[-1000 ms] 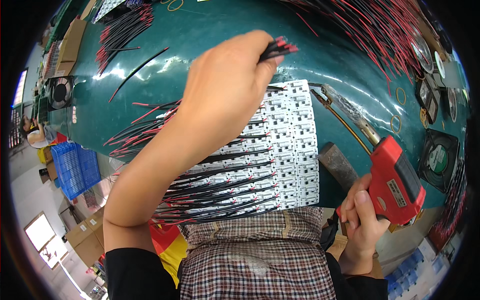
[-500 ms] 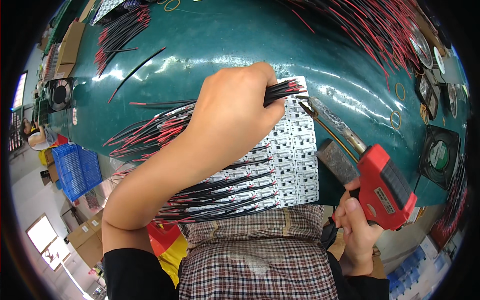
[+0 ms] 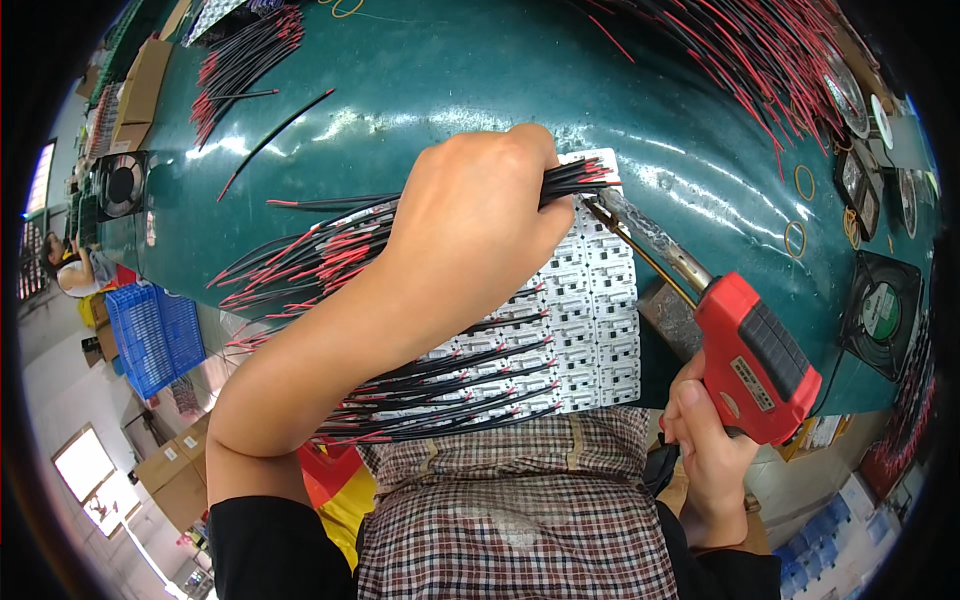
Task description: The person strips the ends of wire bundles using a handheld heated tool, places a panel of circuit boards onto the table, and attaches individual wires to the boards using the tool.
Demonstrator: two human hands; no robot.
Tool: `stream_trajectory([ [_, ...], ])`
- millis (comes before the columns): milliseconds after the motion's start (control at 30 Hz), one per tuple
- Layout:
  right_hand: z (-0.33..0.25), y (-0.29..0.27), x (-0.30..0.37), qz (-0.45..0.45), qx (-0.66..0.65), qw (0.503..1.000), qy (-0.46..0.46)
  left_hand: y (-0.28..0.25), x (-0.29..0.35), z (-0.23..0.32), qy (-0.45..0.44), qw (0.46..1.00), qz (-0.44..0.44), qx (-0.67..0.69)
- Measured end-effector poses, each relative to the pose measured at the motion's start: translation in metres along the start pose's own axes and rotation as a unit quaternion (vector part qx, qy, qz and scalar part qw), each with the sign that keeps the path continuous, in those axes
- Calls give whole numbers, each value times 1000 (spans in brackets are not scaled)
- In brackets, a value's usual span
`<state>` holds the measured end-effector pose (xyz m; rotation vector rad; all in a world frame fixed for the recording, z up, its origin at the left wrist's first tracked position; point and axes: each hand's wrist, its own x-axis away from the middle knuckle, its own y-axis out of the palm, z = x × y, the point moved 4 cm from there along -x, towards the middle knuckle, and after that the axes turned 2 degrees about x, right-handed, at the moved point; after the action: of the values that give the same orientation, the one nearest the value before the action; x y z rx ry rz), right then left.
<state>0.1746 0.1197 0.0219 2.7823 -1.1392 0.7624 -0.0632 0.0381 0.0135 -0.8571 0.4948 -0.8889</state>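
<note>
My left hand (image 3: 478, 215) is closed round a bundle of black wires with red ends (image 3: 582, 177), whose stripped tips point right over the top right corner of a white circuit board panel (image 3: 590, 320). In my right hand (image 3: 712, 425) I grip the handle of a red soldering gun (image 3: 755, 350). Its tip and thin feed tube reach the panel's upper right part, just below the wire tips; whether they touch is too small to tell. Rows of black wires (image 3: 470, 375) lie across the panel, partly hidden under my left forearm.
A grey block (image 3: 668, 318) sits beside the panel under the gun. Wire piles lie at the far left (image 3: 250, 65) and far right (image 3: 730, 60) of the green table (image 3: 420, 70). Small fans stand at the left (image 3: 122, 188) and right (image 3: 880, 310). A blue crate (image 3: 155, 335) is beyond the left edge.
The soldering gun has moved left and slightly up, bringing its tip closer to the wire ends. My left hand and the bundle have shifted slightly right.
</note>
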Motion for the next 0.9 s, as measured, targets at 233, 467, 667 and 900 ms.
stream_trajectory([
  [233, 3, -3, 0, 6, 7, 999, -40, 1, -1, 1, -3, 1000, -3, -18],
  [467, 3, -7, 3, 11, 1, 1000, -15, 1, -1, 0, 2, 1000, 0, -24],
  [667, 1, -4, 2, 9, 8, 999, -30, 0, -6, 0, -13, 1000, -10, -10],
  [900, 2, -4, 3, 2, 7, 1000, -30, 0, -8, -1, 3, 1000, -8, -5],
])
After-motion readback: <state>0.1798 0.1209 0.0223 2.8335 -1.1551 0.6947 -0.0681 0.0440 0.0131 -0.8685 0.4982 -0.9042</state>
